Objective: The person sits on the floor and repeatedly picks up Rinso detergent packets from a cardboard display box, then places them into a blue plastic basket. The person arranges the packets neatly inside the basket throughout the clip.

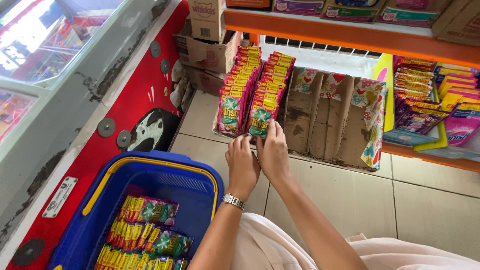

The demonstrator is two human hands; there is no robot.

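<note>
Two rows of pink and green sachets (250, 85) stand upright in a cardboard display tray (330, 120) on a low shelf. My left hand (242, 162), with a silver wristwatch, rests at the tray's front edge below the front sachet of the left row. My right hand (272, 150) touches the bottom of the front sachet (261, 120) of the right row, fingers curled against it. Whether either hand grips a sachet is unclear. The tray's right compartments hold nothing.
A blue shopping basket (150, 170) with a yellow handle sits at lower left, holding several sachet strips (150, 230). A red freezer chest (75, 100) stands to the left. Purple and pink sachets (435, 100) fill the shelf at right. Cardboard boxes (207, 45) stack behind.
</note>
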